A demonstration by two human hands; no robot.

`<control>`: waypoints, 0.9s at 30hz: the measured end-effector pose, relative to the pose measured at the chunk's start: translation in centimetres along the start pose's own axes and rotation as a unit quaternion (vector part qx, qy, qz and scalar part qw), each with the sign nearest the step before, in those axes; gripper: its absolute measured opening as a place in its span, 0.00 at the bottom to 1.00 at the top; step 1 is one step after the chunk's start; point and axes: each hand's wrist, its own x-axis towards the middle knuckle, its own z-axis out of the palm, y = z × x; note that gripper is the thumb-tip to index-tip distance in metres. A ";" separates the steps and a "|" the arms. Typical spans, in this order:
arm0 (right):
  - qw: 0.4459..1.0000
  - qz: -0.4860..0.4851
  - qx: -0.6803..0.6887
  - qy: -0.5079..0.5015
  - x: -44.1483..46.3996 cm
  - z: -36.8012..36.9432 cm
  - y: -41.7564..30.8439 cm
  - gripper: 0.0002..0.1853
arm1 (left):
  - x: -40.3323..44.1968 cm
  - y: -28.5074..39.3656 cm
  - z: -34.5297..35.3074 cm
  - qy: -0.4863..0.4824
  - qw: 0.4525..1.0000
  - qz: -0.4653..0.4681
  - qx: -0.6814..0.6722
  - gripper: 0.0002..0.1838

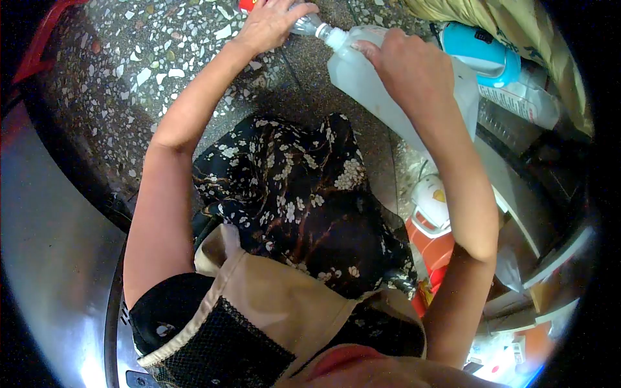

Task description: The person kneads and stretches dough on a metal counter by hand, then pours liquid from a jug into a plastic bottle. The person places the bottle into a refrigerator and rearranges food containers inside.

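Observation:
My left hand (270, 27) is closed around a clear plastic bottle (306, 24) with a red label at the top of the view. A large translucent white jug (361, 74) lies tilted on its side, its mouth pointing left against the bottle's neck. My right hand (414, 68) grips the jug near its top, the thumb toward the mouth. Whether liquid passes between the two mouths is too small to make out. The bottle's far end is cut off by the frame edge.
Speckled stone floor (162, 64) spreads on the upper left. On the right stand a blue container (469, 48), a clear bottle (527, 100), a yellowish bag (537, 26) and an orange-red container with a white handle (432, 220). A shiny metal panel (58, 278) curves along the left.

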 end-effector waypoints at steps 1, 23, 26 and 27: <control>1.000 -0.001 -0.001 0.002 0.0 0.1 0.0 0.24 | 0.0 0.0 0.0 0.002 1.000 0.000 0.001 0.25; 0.999 0.025 0.000 -0.020 0.2 0.0 -0.3 0.24 | -0.2 -0.3 0.4 0.018 1.000 -0.003 -0.001 0.24; 1.000 -0.007 0.006 0.003 0.3 0.5 0.1 0.28 | -0.2 -0.4 0.7 0.024 1.000 -0.003 -0.003 0.24; 1.000 -0.007 0.006 0.002 0.3 0.5 0.1 0.28 | -0.3 -0.4 0.7 0.023 1.000 -0.004 -0.003 0.23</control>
